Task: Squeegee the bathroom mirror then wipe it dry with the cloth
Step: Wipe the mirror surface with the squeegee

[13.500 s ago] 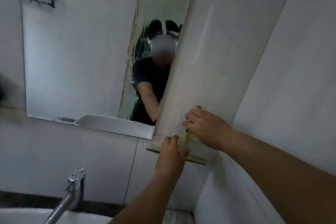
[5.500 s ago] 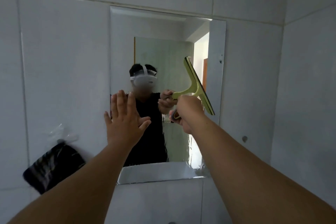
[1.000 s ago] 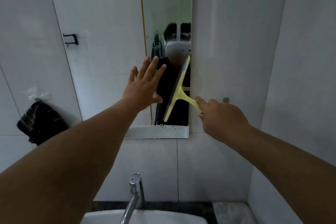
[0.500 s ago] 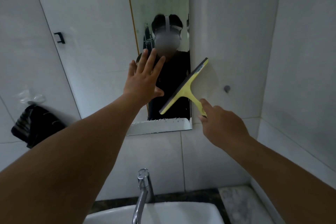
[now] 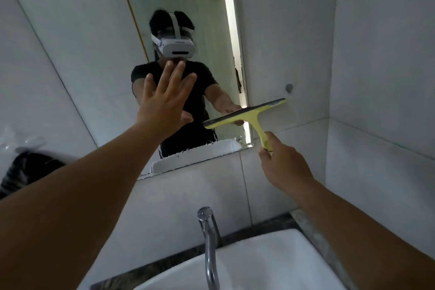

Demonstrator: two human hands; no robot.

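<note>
The bathroom mirror (image 5: 94,59) hangs on the white tiled wall ahead and shows a person's reflection. My right hand (image 5: 283,166) grips the handle of a yellow-green squeegee (image 5: 247,114). Its blade lies nearly level across the mirror's lower right edge, half over the tile. My left hand (image 5: 164,103) is raised flat in front of the glass, fingers spread, holding nothing. A dark cloth (image 5: 28,169) hangs on the wall at the far left, partly cut off by the frame and my left arm.
A chrome tap (image 5: 208,242) rises over the white basin (image 5: 270,263) below the mirror. A dark stone counter (image 5: 313,231) runs along the wall. The side wall closes in on the right, with a small round stud (image 5: 289,88) on the tile.
The squeegee blade has swung from slanted to nearly level and dropped toward the mirror's lower right corner. The view tilted down, showing more basin. My left hand stays raised.
</note>
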